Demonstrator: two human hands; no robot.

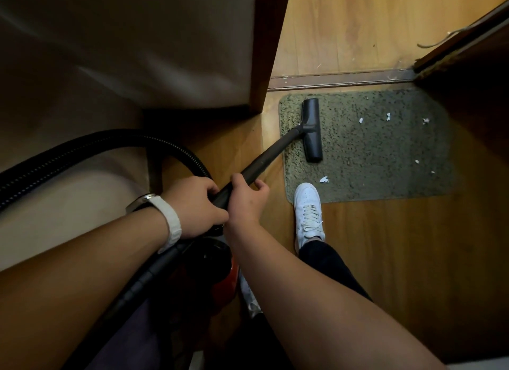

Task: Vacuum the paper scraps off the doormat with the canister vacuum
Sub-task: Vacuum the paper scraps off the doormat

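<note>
Left hand (192, 204) and right hand (246, 201) both wrap closed round the wand (261, 160), evidently for steering control, holding the floor head (312, 130) flat on the doormat's (371, 154) left end, with paper scraps (324, 179) scattered over the rest of it.

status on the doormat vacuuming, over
Left hand and right hand both grip the wand. Floor head sits on the doormat's left end; paper scraps lie uncollected to its right. White shoe toe on the mat's near edge, beside one scrap.

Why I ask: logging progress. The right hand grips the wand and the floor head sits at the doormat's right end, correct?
No. In the head view the floor head sits at the doormat's left end; the right hand does grip the wand.
</note>
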